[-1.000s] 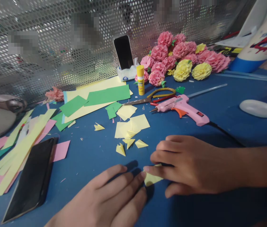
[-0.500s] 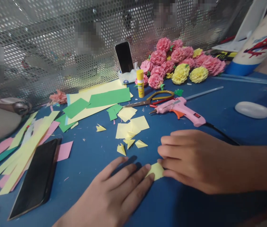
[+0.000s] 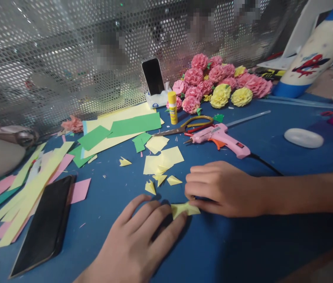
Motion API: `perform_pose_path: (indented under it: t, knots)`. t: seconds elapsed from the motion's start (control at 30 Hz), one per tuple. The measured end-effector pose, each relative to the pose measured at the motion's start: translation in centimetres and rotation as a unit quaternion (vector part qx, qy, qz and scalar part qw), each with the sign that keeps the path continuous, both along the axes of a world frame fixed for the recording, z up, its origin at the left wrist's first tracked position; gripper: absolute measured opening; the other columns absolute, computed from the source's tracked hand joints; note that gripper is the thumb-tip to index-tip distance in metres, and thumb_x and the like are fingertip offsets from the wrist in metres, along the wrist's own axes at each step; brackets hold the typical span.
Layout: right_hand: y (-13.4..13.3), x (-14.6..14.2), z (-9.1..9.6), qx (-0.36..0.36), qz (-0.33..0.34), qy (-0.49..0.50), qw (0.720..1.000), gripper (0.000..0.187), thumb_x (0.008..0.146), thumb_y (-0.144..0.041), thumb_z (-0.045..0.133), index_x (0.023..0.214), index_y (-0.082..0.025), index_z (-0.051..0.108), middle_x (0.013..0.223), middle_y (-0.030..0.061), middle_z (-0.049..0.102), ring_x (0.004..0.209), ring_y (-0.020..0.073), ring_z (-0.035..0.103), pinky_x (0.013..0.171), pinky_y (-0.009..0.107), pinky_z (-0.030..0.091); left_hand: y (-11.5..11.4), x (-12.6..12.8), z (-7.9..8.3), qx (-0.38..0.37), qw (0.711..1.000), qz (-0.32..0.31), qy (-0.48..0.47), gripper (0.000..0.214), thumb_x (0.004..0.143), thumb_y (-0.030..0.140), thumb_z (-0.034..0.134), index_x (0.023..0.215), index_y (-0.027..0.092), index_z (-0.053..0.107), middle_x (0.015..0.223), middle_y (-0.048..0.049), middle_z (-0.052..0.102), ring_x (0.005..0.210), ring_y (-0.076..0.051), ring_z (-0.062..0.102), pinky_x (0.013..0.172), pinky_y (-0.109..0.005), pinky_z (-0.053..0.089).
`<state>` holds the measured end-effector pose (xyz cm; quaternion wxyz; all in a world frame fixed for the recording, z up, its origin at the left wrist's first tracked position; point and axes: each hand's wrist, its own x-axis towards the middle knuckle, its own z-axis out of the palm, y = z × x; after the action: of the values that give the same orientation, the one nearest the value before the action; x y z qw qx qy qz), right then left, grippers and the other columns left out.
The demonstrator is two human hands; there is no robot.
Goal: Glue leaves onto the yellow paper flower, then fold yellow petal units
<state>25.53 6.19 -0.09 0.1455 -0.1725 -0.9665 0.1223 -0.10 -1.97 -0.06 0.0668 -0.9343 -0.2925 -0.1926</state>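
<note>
A small folded yellow paper piece [image 3: 184, 209] lies on the blue table [image 3: 243, 251] between my hands. My left hand [image 3: 138, 239] rests flat with its fingers stretched out, fingertips pressing the paper's left end. My right hand [image 3: 222, 189] has its fingers curled and pinches the paper's right end against the table. Several folded yellow pieces [image 3: 160, 181] and flat yellow squares [image 3: 163, 156] lie just beyond the hands.
A pink glue gun [image 3: 218, 137], scissors [image 3: 184, 125] and a glue stick [image 3: 172, 107] lie behind. Pink and yellow paper flowers [image 3: 216, 84] are heaped at the back. A black phone [image 3: 45, 224] and paper strips [image 3: 27, 188] lie left; a white oval object [image 3: 304, 138] right.
Both hands shifted slightly left and away from me with the yellow paper. The piece now looks narrower and more folded. My right fingers have curled tighter onto it.
</note>
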Motion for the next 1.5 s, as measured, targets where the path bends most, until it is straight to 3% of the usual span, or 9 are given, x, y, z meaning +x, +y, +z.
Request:
perform_pose_path:
  t: [0.23,0.37,0.6,0.97,1.23,1.5]
  knots:
    - [0.2,-0.3,0.1,-0.125,-0.041,0.041,0.99,0.011,0.09,-0.018,0.055,0.08,-0.019,0.051,0.072,-0.0035,0.054,0.07,0.0125,0.047,0.065,0.026,0.029,-0.1,0.0,-0.6,-0.015,0.999,0.041,-0.015,0.037,0.098,0.011,0.041,0.122,0.021,0.067,0.114,-0.0059,0.068,0.103,-0.019,0.06,0.107,-0.042,0.038]
    - [0.4,-0.2,0.1,-0.165,-0.058,0.064,0.982,0.014,0.094,-0.022,0.052,0.08,-0.019,0.051,0.072,-0.0026,0.054,0.068,0.0122,0.049,0.065,0.025,0.032,-0.1,-0.2,-0.8,-0.024,0.998,0.053,-0.015,0.041,0.096,0.01,0.041,0.128,0.022,0.065,0.117,-0.0069,0.067,0.106,-0.02,0.059,0.108,-0.044,0.037]
    - [0.4,-0.2,-0.1,-0.169,-0.07,0.084,0.98,0.015,0.096,-0.025,0.053,0.082,-0.019,0.052,0.072,-0.0031,0.054,0.067,0.0114,0.048,0.064,0.025,0.031,-0.3,-0.4,-1.0,-0.056,0.998,0.039,0.005,0.047,0.094,0.01,0.042,0.137,0.02,0.058,0.133,-0.01,0.061,0.118,-0.026,0.054,0.108,-0.05,0.037]
    - [0.5,-0.3,-0.3,-0.171,-0.072,0.058,0.981,0.027,0.097,-0.03,0.054,0.073,-0.019,0.049,0.066,-0.0039,0.054,0.066,0.011,0.049,0.062,0.025,0.028,-0.2,0.1,-1.3,-0.064,0.997,0.008,-0.037,0.042,0.097,0.006,0.04,0.133,0.013,0.06,0.131,-0.0104,0.064,0.12,-0.022,0.055,0.112,-0.042,0.038]
    - [0.6,-0.2,-0.3,-0.179,-0.06,0.053,0.981,0.022,0.095,-0.025,0.054,0.074,-0.019,0.05,0.067,-0.0048,0.054,0.068,0.0106,0.048,0.063,0.024,0.029,-0.3,0.1,-1.4,-0.073,0.997,0.001,-0.008,0.044,0.099,0.01,0.036,0.139,0.01,0.055,0.14,-0.0066,0.06,0.134,-0.022,0.048,0.124,-0.041,0.015]
    - [0.6,-0.4,-0.3,-0.151,-0.066,0.048,0.985,0.028,0.096,-0.023,0.048,0.071,-0.019,0.039,0.064,-0.0048,0.049,0.066,0.0113,0.044,0.062,0.026,0.027,0.1,0.1,-0.9,-0.062,0.998,-0.011,0.006,0.047,0.096,0.009,0.037,0.139,0.01,0.055,0.144,-0.0045,0.059,0.137,-0.02,0.046,0.126,-0.041,0.007]
